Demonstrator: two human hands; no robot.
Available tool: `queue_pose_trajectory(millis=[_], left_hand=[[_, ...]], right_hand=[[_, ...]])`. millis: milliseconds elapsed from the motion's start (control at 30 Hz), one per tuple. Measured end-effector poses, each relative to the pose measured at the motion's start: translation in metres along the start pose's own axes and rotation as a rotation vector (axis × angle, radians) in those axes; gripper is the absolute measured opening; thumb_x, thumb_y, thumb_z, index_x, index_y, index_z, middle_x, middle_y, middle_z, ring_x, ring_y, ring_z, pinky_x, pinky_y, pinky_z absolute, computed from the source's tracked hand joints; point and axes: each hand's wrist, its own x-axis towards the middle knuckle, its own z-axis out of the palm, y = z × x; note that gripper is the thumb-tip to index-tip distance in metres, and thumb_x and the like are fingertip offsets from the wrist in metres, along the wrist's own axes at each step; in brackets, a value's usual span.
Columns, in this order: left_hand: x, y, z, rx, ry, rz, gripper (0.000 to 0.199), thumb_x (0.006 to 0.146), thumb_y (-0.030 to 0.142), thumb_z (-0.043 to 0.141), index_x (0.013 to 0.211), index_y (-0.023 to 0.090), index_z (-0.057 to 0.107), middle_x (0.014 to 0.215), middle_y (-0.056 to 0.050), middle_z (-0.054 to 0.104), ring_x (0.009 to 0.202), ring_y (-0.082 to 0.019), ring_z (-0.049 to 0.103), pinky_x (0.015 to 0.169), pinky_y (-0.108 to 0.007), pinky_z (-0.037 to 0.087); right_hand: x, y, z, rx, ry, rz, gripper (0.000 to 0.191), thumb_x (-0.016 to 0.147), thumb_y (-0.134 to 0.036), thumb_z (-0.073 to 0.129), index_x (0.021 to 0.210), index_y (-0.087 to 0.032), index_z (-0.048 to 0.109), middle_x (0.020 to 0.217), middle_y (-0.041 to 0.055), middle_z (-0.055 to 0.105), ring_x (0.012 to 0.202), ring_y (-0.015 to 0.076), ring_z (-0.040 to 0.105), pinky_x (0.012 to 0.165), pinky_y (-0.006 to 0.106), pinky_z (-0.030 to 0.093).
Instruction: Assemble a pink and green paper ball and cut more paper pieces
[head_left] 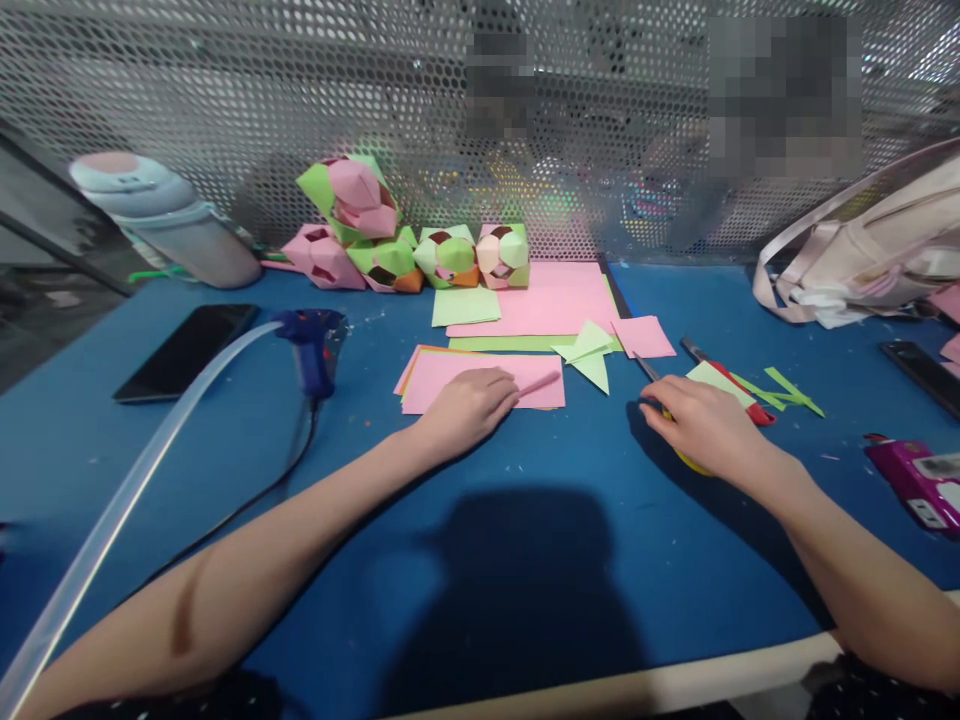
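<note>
My left hand (472, 402) rests on a stack of pink paper strips (427, 385), its fingers closed round a narrow folded pink strip (541, 383) that sticks out to the right. Over yellow-handled scissors (694, 462) lies my right hand (694, 415), fingers curled on the handles; the blades (646, 368) point up and left. Between the hands, a pale green folded paper piece (592, 352) lies beside a pink square (643, 337). Just right of my right hand are a pale paper piece (720, 385) on a red-handled tool (761, 414) and green strips (795, 390).
Folded paper balls (446, 257) stand by the perforated metal screen (262, 120). A glue gun (311, 350) with a long clear stick, a black phone (187, 352) and a bottle (176, 220) are left. At right are a bag (877, 235) and a purple box (919, 485).
</note>
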Motion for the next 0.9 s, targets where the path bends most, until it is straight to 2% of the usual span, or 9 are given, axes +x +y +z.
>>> queue_pose_trajectory(millis=[100,200,267,333,400,467,633,767,900], left_hand=[[0.000,0.001,-0.001,0.096,-0.008,-0.068,0.026,0.097,0.022,0.039,0.091,0.015,0.064,0.084,-0.008,0.068,0.078,-0.019,0.063,0.075,-0.033,0.052],[-0.003,0.005,0.000,0.109,0.097,-0.091,0.023,0.095,0.019,0.041,0.094,0.013,0.062,0.084,-0.009,0.069,0.078,-0.020,0.064,0.072,-0.034,0.053],[-0.007,0.015,0.001,0.088,0.227,-0.019,0.018,0.092,0.018,0.045,0.095,0.014,0.062,0.091,-0.011,0.070,0.086,-0.021,0.066,0.079,-0.036,0.055],[-0.012,0.029,0.003,0.076,0.302,0.122,0.013,0.090,0.017,0.050,0.094,0.016,0.062,0.097,-0.011,0.071,0.094,-0.022,0.067,0.084,-0.038,0.055],[-0.017,0.043,0.005,0.074,0.262,0.286,0.011,0.090,0.017,0.051,0.093,0.017,0.062,0.099,-0.011,0.071,0.096,-0.022,0.067,0.086,-0.039,0.055],[-0.021,0.055,0.007,0.082,0.193,0.412,0.013,0.091,0.014,0.049,0.093,0.017,0.061,0.100,-0.011,0.071,0.096,-0.022,0.067,0.086,-0.039,0.055],[-0.024,0.067,0.005,0.000,0.086,0.508,0.018,0.094,0.011,0.044,0.096,0.014,0.062,0.104,-0.014,0.072,0.098,-0.023,0.068,0.089,-0.041,0.056],[-0.024,0.070,0.000,-0.246,-0.027,0.595,0.017,0.093,0.013,0.049,0.097,0.017,0.064,0.107,-0.014,0.072,0.106,-0.024,0.068,0.097,-0.042,0.056],[-0.023,0.077,-0.005,-0.402,-0.110,0.695,0.019,0.088,0.009,0.055,0.093,0.022,0.067,0.110,-0.012,0.073,0.110,-0.024,0.067,0.103,-0.043,0.054]], right_hand=[[0.000,-0.001,0.000,0.014,-0.009,0.002,0.019,0.094,-0.026,0.050,0.096,-0.017,0.068,0.093,0.0080,0.072,0.085,0.0240,0.068,0.068,0.034,0.046],[0.002,-0.005,-0.003,0.120,0.008,0.029,0.021,0.095,-0.026,0.049,0.097,-0.017,0.068,0.096,0.0089,0.072,0.087,0.0245,0.067,0.072,0.036,0.048],[0.002,-0.011,-0.003,0.350,-0.002,0.080,0.023,0.095,-0.032,0.050,0.097,-0.018,0.068,0.096,0.0078,0.072,0.084,0.0223,0.067,0.073,0.036,0.049],[0.003,-0.020,0.000,0.737,-0.090,0.177,0.030,0.095,-0.044,0.050,0.098,-0.019,0.068,0.093,0.0072,0.072,0.078,0.0196,0.066,0.068,0.034,0.051],[0.004,-0.030,0.006,1.148,-0.226,0.311,0.045,0.095,-0.055,0.043,0.101,-0.018,0.067,0.093,0.0089,0.072,0.073,0.0184,0.066,0.062,0.032,0.053],[0.005,-0.038,0.012,1.389,-0.302,0.420,0.050,0.094,-0.059,0.043,0.107,-0.016,0.065,0.093,0.0101,0.071,0.071,0.0176,0.066,0.059,0.031,0.052],[0.008,-0.048,0.019,1.512,-0.256,0.510,0.046,0.078,-0.035,0.075,0.117,-0.018,0.057,0.082,0.0001,0.068,0.069,0.0123,0.061,0.064,0.026,0.047],[0.011,-0.052,0.023,1.682,-0.322,0.615,0.046,0.075,-0.032,0.076,0.116,-0.017,0.059,0.075,-0.0027,0.066,0.060,0.0097,0.058,0.058,0.024,0.044],[0.013,-0.053,0.030,1.766,-0.283,0.525,0.039,0.075,-0.035,0.075,0.108,-0.018,0.062,0.085,0.0017,0.071,0.073,0.0149,0.065,0.069,0.028,0.051]])
